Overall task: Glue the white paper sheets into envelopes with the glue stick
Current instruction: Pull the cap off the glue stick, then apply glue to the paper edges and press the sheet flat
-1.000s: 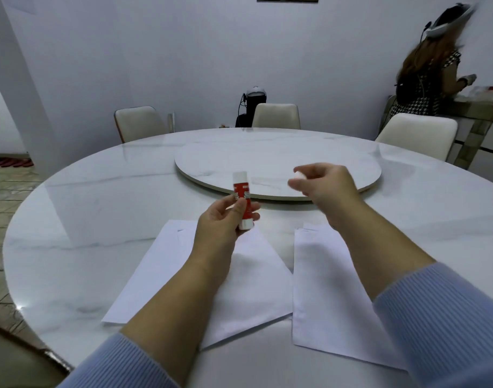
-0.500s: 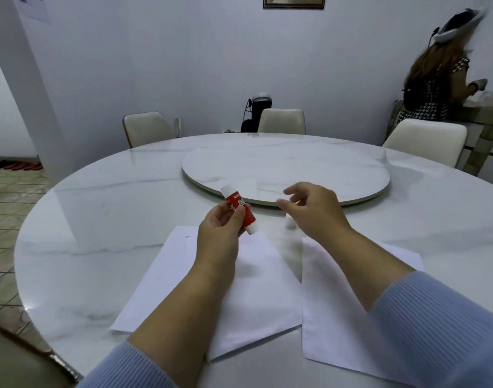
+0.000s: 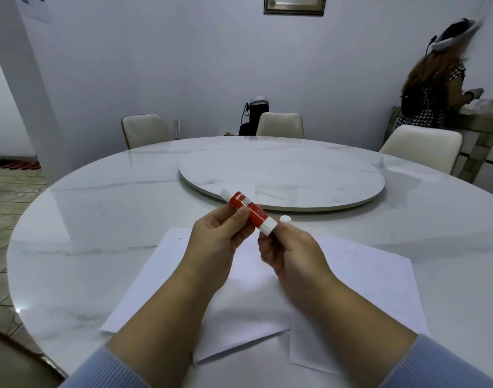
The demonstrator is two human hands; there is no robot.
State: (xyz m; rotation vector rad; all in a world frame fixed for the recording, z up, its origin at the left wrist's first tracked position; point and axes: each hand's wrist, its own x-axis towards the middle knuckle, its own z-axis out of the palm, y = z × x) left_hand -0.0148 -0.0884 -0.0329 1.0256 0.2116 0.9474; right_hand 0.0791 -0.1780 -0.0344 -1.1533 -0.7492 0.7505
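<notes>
The round marble table [image 3: 127, 219] carries a raised turntable [image 3: 295, 175] at its centre. Two groups of white paper sheets lie on the near edge: the left sheets [image 3: 161, 275] are set at an angle, and the right sheets [image 3: 374, 281] lie just beside them, the edges meeting near the middle. No fold or glue line is visible on either.

Both hands are raised above the sheets. The left hand [image 3: 214, 245] is closed around the red barrel of the glue stick [image 3: 249, 210], which is tilted, its far white end pointing up and away. The right hand [image 3: 288, 253] is closed on the near white end of the stick, fingertips pinching it.

Change of state: one second ago the right hand was held apart from the stick, with a small white piece between its fingers. That piece, the white cap [image 3: 285, 219], now lies on the table just beyond the right hand. The stick has been tilted over, and the right hand has come back to its near end.

Meaning for the task: the stick is uncapped. The right-hand grip suggests the base is about to be twisted to raise the glue. Gluing has not begun.
</notes>
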